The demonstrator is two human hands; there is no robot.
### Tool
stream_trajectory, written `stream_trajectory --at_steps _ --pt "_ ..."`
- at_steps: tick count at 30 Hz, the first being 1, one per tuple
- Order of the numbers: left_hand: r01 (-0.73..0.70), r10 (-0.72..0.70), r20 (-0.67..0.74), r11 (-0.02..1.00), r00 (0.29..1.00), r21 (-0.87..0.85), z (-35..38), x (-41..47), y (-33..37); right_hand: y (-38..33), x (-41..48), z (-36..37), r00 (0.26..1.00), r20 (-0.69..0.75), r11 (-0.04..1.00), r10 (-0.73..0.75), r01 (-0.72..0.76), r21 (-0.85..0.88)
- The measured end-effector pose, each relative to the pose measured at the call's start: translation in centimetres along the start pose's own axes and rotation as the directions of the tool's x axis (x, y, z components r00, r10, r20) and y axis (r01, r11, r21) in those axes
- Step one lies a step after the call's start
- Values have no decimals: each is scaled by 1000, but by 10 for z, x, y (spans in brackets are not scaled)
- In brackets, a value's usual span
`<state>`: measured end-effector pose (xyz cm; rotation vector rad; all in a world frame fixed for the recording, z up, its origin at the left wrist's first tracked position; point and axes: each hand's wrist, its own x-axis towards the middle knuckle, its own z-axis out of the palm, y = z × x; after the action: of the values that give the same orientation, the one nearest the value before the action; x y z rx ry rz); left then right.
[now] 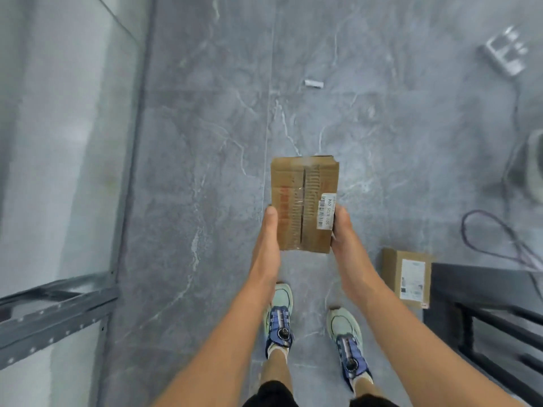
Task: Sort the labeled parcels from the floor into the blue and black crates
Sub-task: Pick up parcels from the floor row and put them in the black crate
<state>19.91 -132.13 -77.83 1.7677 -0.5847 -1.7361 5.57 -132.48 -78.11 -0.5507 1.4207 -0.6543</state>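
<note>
— Two hands on one box, is that right?
— Yes. The left hand (266, 239) and the right hand (342, 230) grip a brown cardboard parcel (302, 201) between them, one on each long side, at its near end
— How do the fingers lie?
— Each thumb runs along the top edge of its side. The other fingers are hidden under the box, so I cannot tell how they curl, but the parcel is plainly clamped
— Where is it, then?
— Held flat in the air over the grey marbled floor (205, 171), out in front of the person's shoes (280, 318). A white barcode label (326, 211) sits on its top, by the right thumb
— Anything else to sort?
— A second parcel (407, 277) lies on the floor at the right, near the right forearm, with its own white label facing up. It lies just beside a dark slatted frame (476, 292)
— And around that?
— A grey metal rack (55, 312) at the left, and a looped cable (499, 239) at the far right
</note>
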Motion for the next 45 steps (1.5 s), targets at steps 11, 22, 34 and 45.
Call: stream_trajectory --at_steps 11,22,34,45 --pt "-378 348 -246 922 905 -86 -42 -225 187 -216 -187 76 892 338 927 -300 357 -119" --pt "-594 511 -533 804 674 20 -79 -485 233 -293 -396 146 633 667 777 -394 617 -126" --pt "-689 362 -857 725 365 13 -154 -725 96 -187 -611 261 307 936 709 -173 699 -99" --pt "-678 69 -985 732 158 -57 -197 -921 -99 9 -803 334 67 991 693 114 709 -128"
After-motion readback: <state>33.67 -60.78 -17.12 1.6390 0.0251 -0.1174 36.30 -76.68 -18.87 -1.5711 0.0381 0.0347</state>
